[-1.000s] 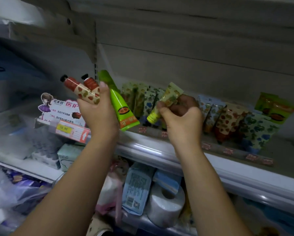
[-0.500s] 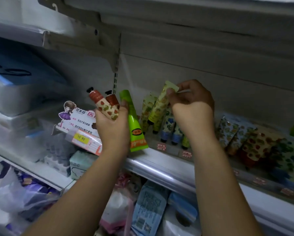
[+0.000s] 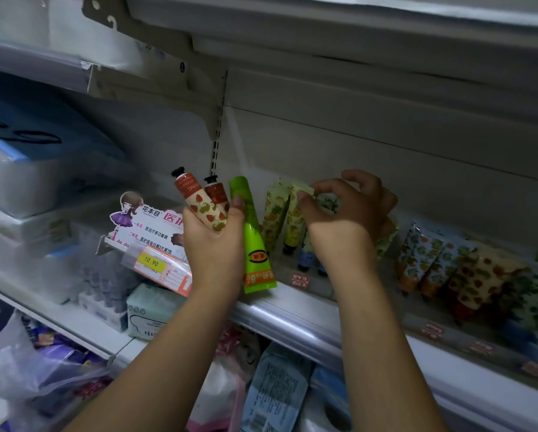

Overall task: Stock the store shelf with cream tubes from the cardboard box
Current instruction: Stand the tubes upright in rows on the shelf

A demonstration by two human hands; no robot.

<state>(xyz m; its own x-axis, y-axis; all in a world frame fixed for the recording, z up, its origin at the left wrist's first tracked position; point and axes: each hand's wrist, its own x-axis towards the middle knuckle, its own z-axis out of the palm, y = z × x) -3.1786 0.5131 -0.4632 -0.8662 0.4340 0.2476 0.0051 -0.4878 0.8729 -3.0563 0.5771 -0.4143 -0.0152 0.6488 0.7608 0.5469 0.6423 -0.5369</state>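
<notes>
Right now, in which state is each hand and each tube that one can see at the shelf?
left hand, holds three tubes together.
strawberry tubes, two, held, caps up.
green tube, held, flat end down.
right hand, pinches one tube's flat end.
yellow tube, upright, cap down, pinched at top.
tubes at right, leaning in a row on the shelf.

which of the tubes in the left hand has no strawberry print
The bright green tube, rightmost in the left hand; the two strawberry tubes beside it have black caps.
</notes>
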